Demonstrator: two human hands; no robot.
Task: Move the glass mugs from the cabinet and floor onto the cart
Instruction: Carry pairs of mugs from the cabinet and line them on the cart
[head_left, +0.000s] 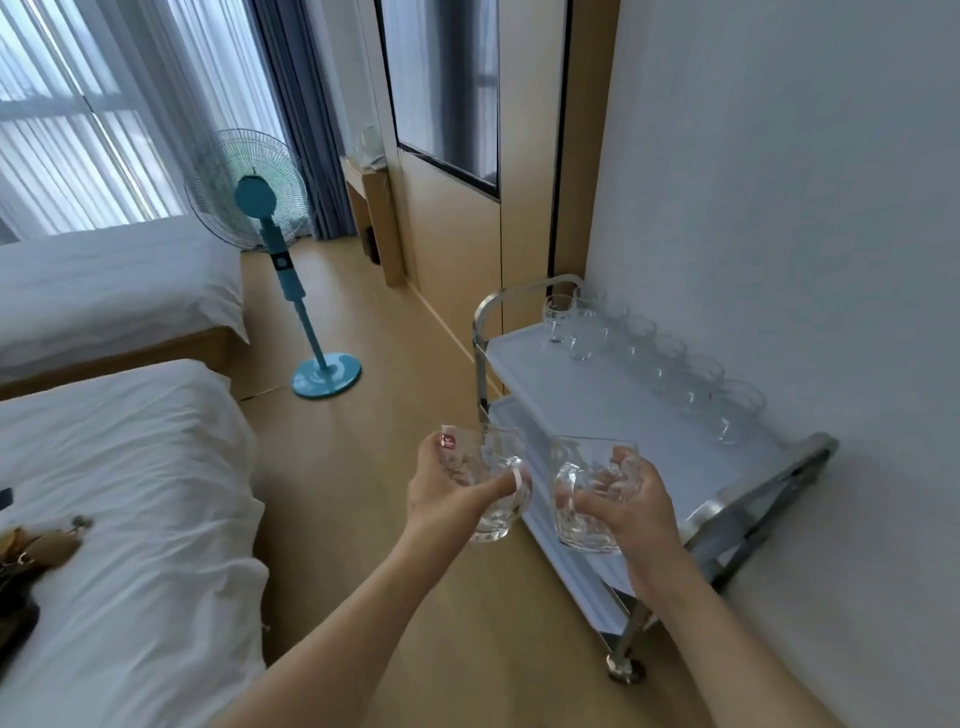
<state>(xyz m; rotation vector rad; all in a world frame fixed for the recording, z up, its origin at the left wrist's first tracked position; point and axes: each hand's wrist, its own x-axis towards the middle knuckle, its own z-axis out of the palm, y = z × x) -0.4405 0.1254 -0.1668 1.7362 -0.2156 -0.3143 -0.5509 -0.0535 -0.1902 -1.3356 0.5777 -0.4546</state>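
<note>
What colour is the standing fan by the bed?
The fan is teal blue, seen clearly in the head view.

Mugs (670, 358) line the cart (597, 395) top's wall side, beds (130, 519) left.

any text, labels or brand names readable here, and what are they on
Red sticker on the glass mug held by the left hand: it carries white print, too small and blurred to read.
Mug in the right hand: no label visible.
Mugs on the cart and the blue fan: no legible text.
</note>
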